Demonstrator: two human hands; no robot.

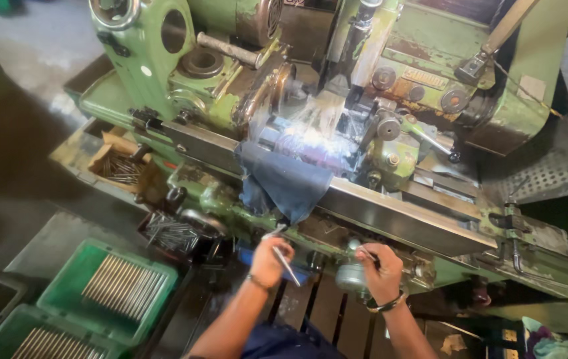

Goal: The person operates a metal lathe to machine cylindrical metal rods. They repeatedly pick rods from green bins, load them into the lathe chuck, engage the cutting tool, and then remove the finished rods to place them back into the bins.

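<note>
1. The left hand (269, 258) is closed around a thin metal rod (286, 264), which slants down to the right out of the fist
2. The right hand (381, 269) is clamped on a small grey handwheel (352, 276) at the near edge of the green machine (151, 73)
3. The hands are apart, the left one to the left of the wheel, both just near of the machine's front rail (403, 216)
4. A dark blue rag (287, 183) hangs over that rail, directly beyond the left hand
5. Beyond the rag, in the middle of the machine, liquid (317, 113) streams down over the bright work zone; what it falls on is too blurred to tell
6. A second, large handwheel (114, 12) sits at the far left top of the machine
7. Left of the hands, a dark tray (171, 233) holds a loose heap of thin rods
8. Further left and farther off, a brown box (121, 166) holds more rods
9. At near left, two green crates (108, 286) carry rods laid in neat parallel rows
10. A band (390, 306) circles the right wrist, and a thinner one the left
</note>
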